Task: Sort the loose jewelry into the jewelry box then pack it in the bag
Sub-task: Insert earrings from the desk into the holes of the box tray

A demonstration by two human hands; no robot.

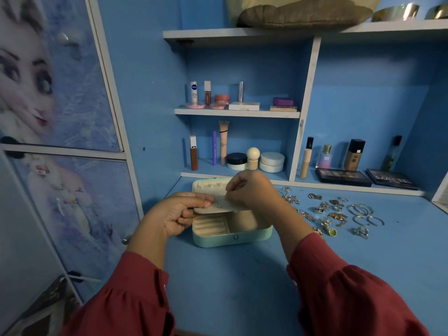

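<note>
Jewelry box (pixel 232 235), a small mint-green case with a cream lining, stands open on the blue desk (pixel 230 287), near its back edge and just in front of the lower shelf. Its lid (pixel 208 185) leans back behind it, and in the left part of the box a ridged ring section (pixel 211 225) is visible. To the right of the box the loose jewelry (pixel 334 214) lies spread on the desk: rings, brooch-like pieces and several thin hoops (pixel 361 210), all apart from the box. Behind, the shelves (pixel 237 113) carry cosmetics, such as tubes, round jars and a bottle with a ball cap (pixel 252 158), and two dark palettes (pixel 343 177) lie at the back right. On top of the shelf unit a grey-brown cloth bag (pixel 303 15) rests. At the left stands a cupboard door (pixel 48 93) with a cartoon picture. Both forearms in red sleeves (pixel 135 297) reach over the desk and hide part of the box and some of the jewelry nearest to it. The left hand (pixel 174 214) holds a flat cream insert panel (pixel 218 207) above the open box, with the thumb on top and the curled fingers (pixel 186 220) under its left edge. The right hand (pixel 249 190) is over the right part of the same panel, its fingers bent close together in a pinch at the panel's surface; whether there is a small piece of jewelry between them, I cannot tell, because it is too small to see.
</note>
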